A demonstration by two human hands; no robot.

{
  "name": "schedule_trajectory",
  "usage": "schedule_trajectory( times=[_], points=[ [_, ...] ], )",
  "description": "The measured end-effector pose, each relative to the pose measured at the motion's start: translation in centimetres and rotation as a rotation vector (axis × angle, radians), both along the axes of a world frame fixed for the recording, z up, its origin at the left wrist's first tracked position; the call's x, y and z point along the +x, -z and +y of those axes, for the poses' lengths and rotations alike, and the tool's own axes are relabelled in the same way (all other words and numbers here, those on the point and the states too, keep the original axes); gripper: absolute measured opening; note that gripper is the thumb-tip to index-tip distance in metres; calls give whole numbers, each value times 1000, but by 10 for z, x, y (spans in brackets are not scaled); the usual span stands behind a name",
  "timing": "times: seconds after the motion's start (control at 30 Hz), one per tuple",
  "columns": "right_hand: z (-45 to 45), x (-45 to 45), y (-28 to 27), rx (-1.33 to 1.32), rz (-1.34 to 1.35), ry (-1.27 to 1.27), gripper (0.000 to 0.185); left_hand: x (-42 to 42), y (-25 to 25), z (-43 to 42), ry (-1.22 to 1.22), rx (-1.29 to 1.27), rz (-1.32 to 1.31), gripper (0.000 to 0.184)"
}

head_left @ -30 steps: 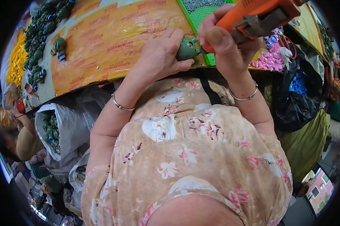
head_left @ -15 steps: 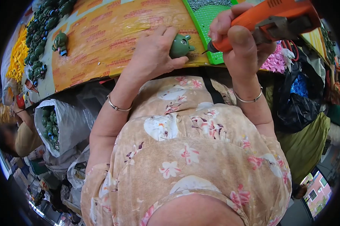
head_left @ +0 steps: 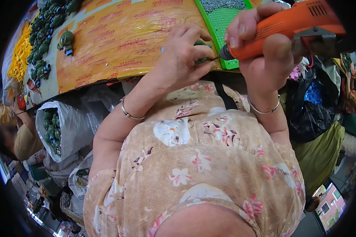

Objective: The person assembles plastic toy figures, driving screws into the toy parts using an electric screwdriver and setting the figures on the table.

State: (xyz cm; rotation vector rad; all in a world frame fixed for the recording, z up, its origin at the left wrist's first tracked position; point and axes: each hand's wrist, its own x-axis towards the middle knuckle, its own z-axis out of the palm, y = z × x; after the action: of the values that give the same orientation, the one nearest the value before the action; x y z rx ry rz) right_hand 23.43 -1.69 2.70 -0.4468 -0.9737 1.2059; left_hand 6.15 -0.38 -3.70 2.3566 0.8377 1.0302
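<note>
My left hand (head_left: 186, 57) is wrapped round a green toy part (head_left: 203, 42) at the front edge of the table. My fingers hide most of the part. In my right hand (head_left: 267, 59) is an orange electric screwdriver (head_left: 292, 27), held sideways with its bit pointing left. The bit's tip is at the toy part beside my left fingertips; whether it touches a screw is hidden. A green perforated tray (head_left: 225, 35) holding a heap of small metal screws (head_left: 221, 4) lies just beyond the screwdriver's nose.
One green toy figure (head_left: 66, 40) stands on the taped tabletop (head_left: 118, 39). More green figures (head_left: 40, 51) are piled at left beside yellow strips (head_left: 18, 55). An open white sack (head_left: 73, 130) and a black bag (head_left: 310, 114) flank me. Another person's arm (head_left: 26, 134) is at far left.
My left hand has shifted right and turned the green toy part, which is now mostly covered. The screwdriver's bit has come up against it. The far-left person's arm moved slightly.
</note>
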Motion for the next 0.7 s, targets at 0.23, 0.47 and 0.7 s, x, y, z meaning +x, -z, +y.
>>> schedule_trajectory(
  times=[0.23, 0.47, 0.7],
  points=[
    [9, 27, 8, 245, -149, -97, 63, -8, 1, -9, -87, -63, 2, 17],
    [8, 37, -11, 341, -197, -275, 80, -15, -15, -28, 45, -862, -547, 7],
    [-5, 30, -31, 266, -177, -367, 84, -13, -14, -33, 186, -1462, -835, 27]
  ],
)
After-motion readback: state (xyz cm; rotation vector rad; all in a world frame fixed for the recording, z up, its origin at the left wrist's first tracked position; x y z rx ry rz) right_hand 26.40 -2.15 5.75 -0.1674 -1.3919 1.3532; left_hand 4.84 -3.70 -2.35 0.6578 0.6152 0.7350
